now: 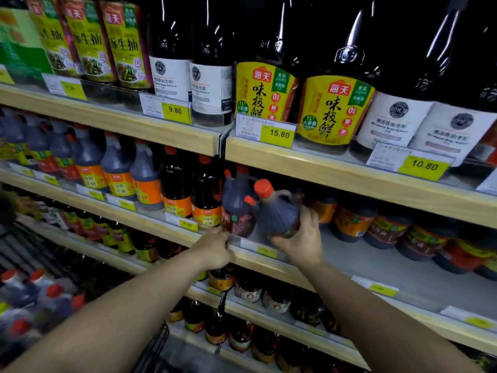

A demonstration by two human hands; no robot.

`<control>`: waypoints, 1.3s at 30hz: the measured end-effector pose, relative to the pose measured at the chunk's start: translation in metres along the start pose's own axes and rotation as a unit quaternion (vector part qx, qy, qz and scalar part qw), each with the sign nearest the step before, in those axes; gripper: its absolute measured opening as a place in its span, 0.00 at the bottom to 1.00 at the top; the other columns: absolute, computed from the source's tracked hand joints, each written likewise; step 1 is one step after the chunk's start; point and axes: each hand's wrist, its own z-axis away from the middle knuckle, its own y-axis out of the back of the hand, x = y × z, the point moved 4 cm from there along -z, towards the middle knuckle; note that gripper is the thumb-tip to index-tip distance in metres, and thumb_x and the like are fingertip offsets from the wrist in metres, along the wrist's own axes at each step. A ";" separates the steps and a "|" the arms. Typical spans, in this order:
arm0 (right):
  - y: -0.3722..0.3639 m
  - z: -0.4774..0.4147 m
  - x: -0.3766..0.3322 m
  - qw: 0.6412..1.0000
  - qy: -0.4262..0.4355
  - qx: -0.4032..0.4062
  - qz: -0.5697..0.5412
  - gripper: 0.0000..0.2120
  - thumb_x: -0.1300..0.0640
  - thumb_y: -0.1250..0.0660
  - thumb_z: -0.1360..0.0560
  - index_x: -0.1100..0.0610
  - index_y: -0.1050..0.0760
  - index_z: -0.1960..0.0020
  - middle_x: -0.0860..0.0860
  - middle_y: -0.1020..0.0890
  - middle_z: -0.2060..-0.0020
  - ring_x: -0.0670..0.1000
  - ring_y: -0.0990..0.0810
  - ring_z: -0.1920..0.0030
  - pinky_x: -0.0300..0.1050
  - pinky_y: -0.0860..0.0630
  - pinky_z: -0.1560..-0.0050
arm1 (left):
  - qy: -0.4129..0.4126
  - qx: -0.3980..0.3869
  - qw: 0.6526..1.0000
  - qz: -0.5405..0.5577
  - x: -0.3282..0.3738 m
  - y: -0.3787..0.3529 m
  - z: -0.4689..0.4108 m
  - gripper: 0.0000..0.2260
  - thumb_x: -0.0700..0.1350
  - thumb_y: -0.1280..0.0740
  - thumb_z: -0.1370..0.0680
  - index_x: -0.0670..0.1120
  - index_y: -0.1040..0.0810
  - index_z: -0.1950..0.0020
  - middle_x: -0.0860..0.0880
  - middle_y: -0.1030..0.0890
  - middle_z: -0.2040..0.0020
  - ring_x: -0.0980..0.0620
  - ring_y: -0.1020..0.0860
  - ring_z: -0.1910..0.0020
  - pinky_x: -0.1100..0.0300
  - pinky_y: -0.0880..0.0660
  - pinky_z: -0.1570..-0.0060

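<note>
The right hand (301,240) grasps the jug (277,211) of dark sauce low on its body, fingers curled under the base and the thumb wrapped up its right flank. The jug sits above and just left of the palm. Its long axis is tilted, running from the grip up and leftward to the red cap (263,187), with the moulded handle on the upper side, away from the fingers. It is over the front of the shelf (376,254); whether its base touches the boards I cannot tell, as the hand covers it. The left hand (215,247) is clenched on the front rail (266,251) of that shelf, just left of and below the held jug, right under the neighbour jug (236,211), which nearly touches the held one. The right hand is clearly the one doing the carrying, so any setting down or drawing out turns on swinging the cap upright. Two jugs of this kind are plain beside the grip; a small red cap between them may be a third behind. To the right of the grip the shelf front lies bare, with darker bottles well back.
</note>
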 end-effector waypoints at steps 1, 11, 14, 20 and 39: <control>-0.004 -0.002 0.005 1.000 -0.020 0.003 -0.012 0.40 0.59 0.19 0.43 0.65 0.32 0.35 0.61 0.29 0.42 0.60 0.29 0.40 0.38 0.36 0.45 | -0.004 -0.008 1.000 -0.030 -0.004 -0.006 -0.004 0.21 0.50 0.39 0.23 0.42 0.30 0.33 0.43 0.39 0.26 0.44 0.44 0.25 0.53 0.37 0.31; -0.033 -0.007 0.018 0.985 -0.141 -0.022 -0.101 0.41 0.49 0.19 0.45 0.57 0.30 0.36 0.55 0.22 0.42 0.54 0.23 0.41 0.52 0.25 0.42 | -0.038 0.051 0.998 -0.030 -0.008 -0.004 -0.007 0.12 0.50 0.35 0.26 0.46 0.24 0.46 0.43 0.30 0.33 0.47 0.34 0.30 0.54 0.31 0.38; -0.031 0.000 0.020 0.983 -0.153 -0.023 -0.099 0.41 0.50 0.19 0.41 0.56 0.33 0.33 0.53 0.23 0.39 0.54 0.24 0.39 0.52 0.25 0.40 | 0.000 0.151 0.981 0.124 -0.018 0.008 -0.007 0.12 0.48 0.32 0.27 0.47 0.32 0.49 0.47 0.26 0.48 0.47 0.25 0.49 0.55 0.27 0.53; -0.031 0.012 0.006 0.989 -0.143 0.026 -0.028 0.46 0.45 0.23 0.38 0.57 0.40 0.27 0.57 0.29 0.36 0.58 0.32 0.34 0.54 0.30 0.37 | -0.011 0.257 0.933 0.252 -0.005 0.016 -0.014 0.25 0.46 0.27 0.29 0.43 0.31 0.35 0.44 0.25 0.40 0.44 0.26 0.39 0.51 0.26 0.43; -0.040 -0.003 0.024 0.984 -0.172 0.030 -0.038 0.42 0.53 0.26 0.30 0.61 0.46 0.25 0.60 0.34 0.33 0.59 0.35 0.32 0.50 0.35 0.34 | 0.104 0.319 0.925 0.176 0.026 0.009 -0.037 0.34 0.59 0.27 0.32 0.46 0.35 0.34 0.45 0.27 0.37 0.43 0.26 0.38 0.49 0.33 0.40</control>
